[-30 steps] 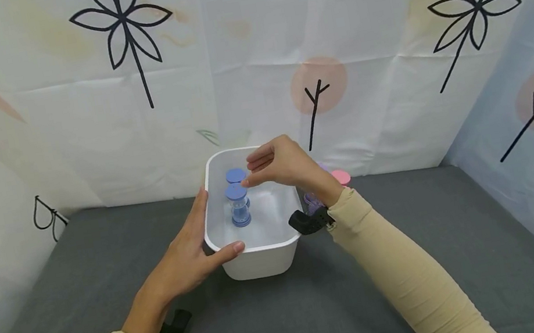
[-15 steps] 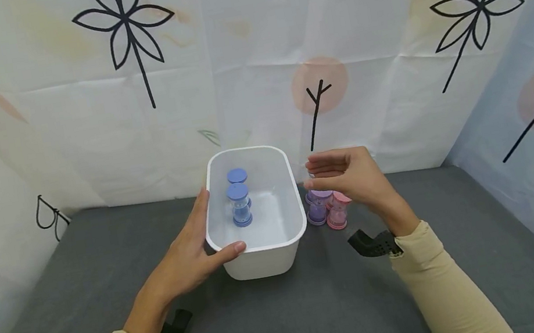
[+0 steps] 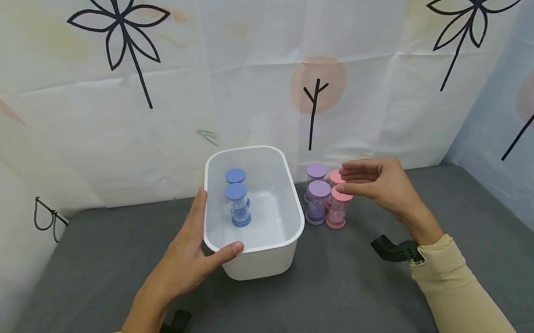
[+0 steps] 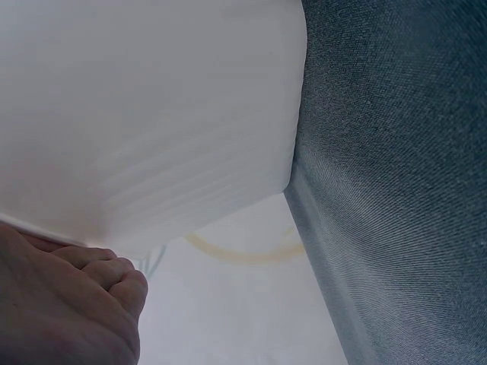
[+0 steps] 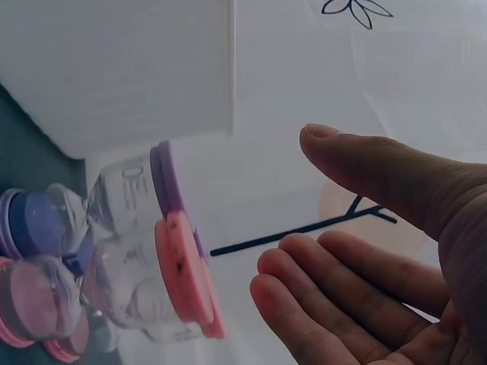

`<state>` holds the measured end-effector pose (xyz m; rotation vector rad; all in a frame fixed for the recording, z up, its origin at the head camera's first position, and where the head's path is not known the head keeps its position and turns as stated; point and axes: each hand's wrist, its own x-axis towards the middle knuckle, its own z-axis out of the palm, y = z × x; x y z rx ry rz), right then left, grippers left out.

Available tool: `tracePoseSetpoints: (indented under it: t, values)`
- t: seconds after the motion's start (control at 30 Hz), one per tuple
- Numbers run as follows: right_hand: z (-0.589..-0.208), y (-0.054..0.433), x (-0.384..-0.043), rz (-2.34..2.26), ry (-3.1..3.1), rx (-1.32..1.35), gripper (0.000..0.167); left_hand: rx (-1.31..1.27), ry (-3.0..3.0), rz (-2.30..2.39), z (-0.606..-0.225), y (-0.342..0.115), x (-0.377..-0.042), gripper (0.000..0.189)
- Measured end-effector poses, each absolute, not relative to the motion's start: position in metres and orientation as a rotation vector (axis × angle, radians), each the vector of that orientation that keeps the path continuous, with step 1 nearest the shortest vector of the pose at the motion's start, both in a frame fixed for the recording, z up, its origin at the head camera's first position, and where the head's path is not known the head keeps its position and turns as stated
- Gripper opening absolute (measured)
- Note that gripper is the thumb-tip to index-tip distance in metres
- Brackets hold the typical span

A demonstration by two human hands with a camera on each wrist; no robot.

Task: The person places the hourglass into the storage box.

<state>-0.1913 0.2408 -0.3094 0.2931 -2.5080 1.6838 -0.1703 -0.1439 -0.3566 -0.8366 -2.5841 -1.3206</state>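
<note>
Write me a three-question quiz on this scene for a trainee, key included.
1. How many blue sand timers stand inside the white bin that the left hand holds?
2. Fill the gap: in the head view, the purple sand timers and pink sand timers stand to the ____ of the bin.
3. True or false: the right hand is gripping a pink timer.

Key:
1. Two.
2. Right.
3. False; its thumb and fingers are apart, with nothing between them.

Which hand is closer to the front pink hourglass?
Right. The right hand is close beside the front pink hourglass; the left hand is farther, holding the white tub at its left.
</note>
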Motion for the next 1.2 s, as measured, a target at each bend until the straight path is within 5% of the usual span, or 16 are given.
tracePoseSetpoints:
  t: [1.2]
  values:
    - [-0.328,0.253,-0.206,1.342,-2.852,0.324,0.056,-0.851,-2.581,-1.320,-0.358,-0.146,-0.172,0.115]
